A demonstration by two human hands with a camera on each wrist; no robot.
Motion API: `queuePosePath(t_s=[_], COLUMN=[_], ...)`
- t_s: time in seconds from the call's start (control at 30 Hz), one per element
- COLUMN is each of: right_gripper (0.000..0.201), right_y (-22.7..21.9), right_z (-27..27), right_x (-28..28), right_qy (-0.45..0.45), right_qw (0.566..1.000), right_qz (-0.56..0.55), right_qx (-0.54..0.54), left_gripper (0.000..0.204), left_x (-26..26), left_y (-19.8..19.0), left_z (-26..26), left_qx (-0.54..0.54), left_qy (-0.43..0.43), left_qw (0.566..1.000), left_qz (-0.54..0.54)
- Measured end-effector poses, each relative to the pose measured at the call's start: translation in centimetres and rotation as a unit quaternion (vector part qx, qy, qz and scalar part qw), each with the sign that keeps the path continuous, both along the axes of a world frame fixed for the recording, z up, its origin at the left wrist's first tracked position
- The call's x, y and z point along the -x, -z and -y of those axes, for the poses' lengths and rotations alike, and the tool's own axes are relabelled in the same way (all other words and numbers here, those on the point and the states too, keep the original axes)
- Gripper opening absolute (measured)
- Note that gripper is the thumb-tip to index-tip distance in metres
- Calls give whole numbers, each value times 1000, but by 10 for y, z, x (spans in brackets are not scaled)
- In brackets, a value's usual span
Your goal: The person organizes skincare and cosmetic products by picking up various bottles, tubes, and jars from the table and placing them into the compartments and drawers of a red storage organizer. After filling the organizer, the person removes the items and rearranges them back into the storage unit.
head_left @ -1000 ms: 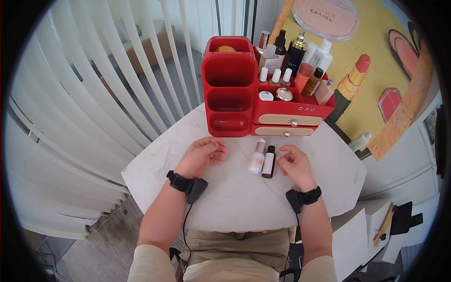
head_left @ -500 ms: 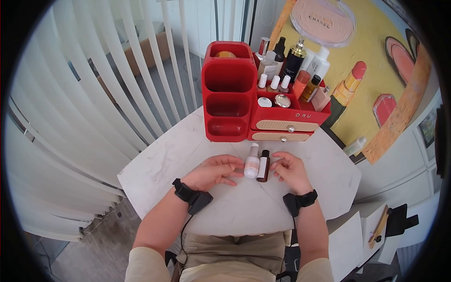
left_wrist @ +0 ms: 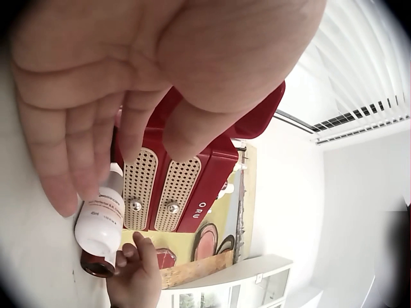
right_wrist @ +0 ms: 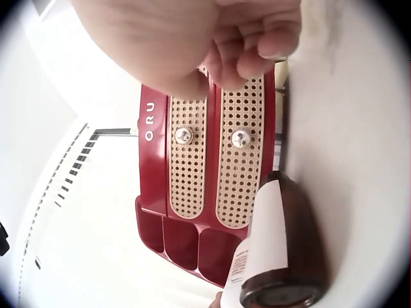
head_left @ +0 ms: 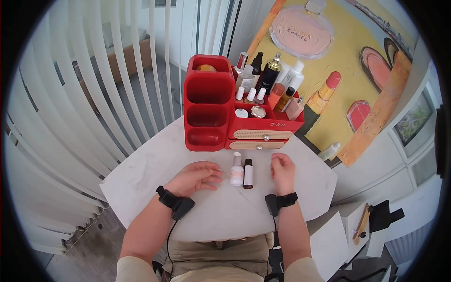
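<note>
Two small bottles lie side by side on the white marbled table (head_left: 211,221): a white pump bottle (head_left: 237,175) with pinkish print, and a dark brown bottle (head_left: 248,176) with a white label and black cap. To their left is my left hand (head_left: 193,178), its fingers spread loosely and extended toward the white bottle, a small gap between. On the other side, my right hand (head_left: 283,172) is held loosely curled with nothing in it, apart from the brown bottle. In the right wrist view, the brown bottle (right_wrist: 282,244) lies with its base toward the camera.
Behind the bottles stands a red organizer (head_left: 209,124) with cubbies on its left and two woven-front drawers (head_left: 263,135). Several cosmetic bottles and jars fill its top trays. A painted board (head_left: 329,122) leans behind it; a small pale tube (head_left: 330,150) is at the table's right edge.
My left hand reached up close beside the white bottle, then drew back a little, fingers extended rather than curled. My right hand has shifted away from the brown bottle. The head view has turned.
</note>
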State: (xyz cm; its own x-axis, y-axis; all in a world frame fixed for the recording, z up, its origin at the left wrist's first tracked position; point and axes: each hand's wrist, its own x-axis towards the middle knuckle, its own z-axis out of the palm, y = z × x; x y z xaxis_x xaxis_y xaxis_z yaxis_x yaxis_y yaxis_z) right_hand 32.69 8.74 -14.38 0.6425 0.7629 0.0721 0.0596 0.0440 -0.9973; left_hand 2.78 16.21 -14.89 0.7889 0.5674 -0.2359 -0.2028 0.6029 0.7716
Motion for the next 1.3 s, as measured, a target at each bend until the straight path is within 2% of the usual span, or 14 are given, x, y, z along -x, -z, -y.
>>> queuePosePath(t_s=[0.07,0.1,0.33,0.4,0.47,0.63,0.73,0.8,0.97,1.07,1.2,1.3], right_gripper=[13,15,20,21,22,22,21,19,18,18,17,18], right_y=[1,5,-4,-7,-6,1,1,0,-4,-3,-5,8], right_z=[2,1,5,6,6,5,5,3,4,4,4,1], right_x=[4,7,16,16,15,13,15,16,16,14,12,5], right_qy=[-121,-155,-196,-235,-236,-248,-235,-195,-189,-177,-162,-180], right_qw=[983,977,972,960,960,961,965,970,972,974,977,979], right_qz=[46,67,41,62,63,54,51,50,41,34,25,20], right_qx=[128,127,124,141,138,108,103,139,136,134,134,90], left_gripper=[30,31,33,34,35,36,36,35,34,33,32,32], left_x=[2,1,-1,-7,-8,-8,-9,-8,-7,-9,-10,-12], left_y=[1,1,-6,-9,-8,-5,-3,-4,-1,-4,4,9], left_z=[0,0,6,14,15,13,12,11,11,13,10,11], left_qx=[0,-13,-33,-55,-76,-46,-46,-42,-36,-57,-66,-74], left_qy=[1,5,37,49,63,53,55,53,48,22,-44,-68], left_qw=[1000,1000,999,997,994,997,997,997,998,997,997,995], left_qz=[7,-4,-20,-29,-39,-29,-27,-30,-22,-38,-8,5])
